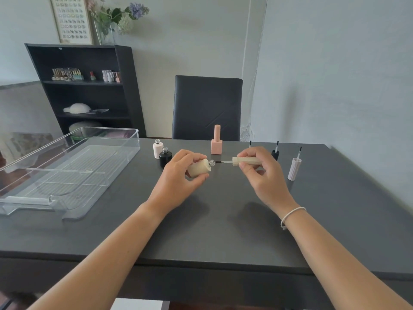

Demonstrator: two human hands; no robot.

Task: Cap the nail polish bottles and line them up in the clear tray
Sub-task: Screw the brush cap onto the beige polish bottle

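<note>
Nearest me, both forearms reach over the dark counter. My left hand has its fingers clamped on a beige bottle, tilted on its side with the open neck pointing right. My right hand has its fingers closed on the matching beige cap, held level, its brush tip just short of the bottle's neck. To the right I see a pale ribbed cap standing brush-up, with a black cap behind it. Left of my hands stand an uncapped black bottle and an uncapped pale pink bottle. A capped pink bottle stands farther back. The clear tray sits far left, no bottles in it.
</note>
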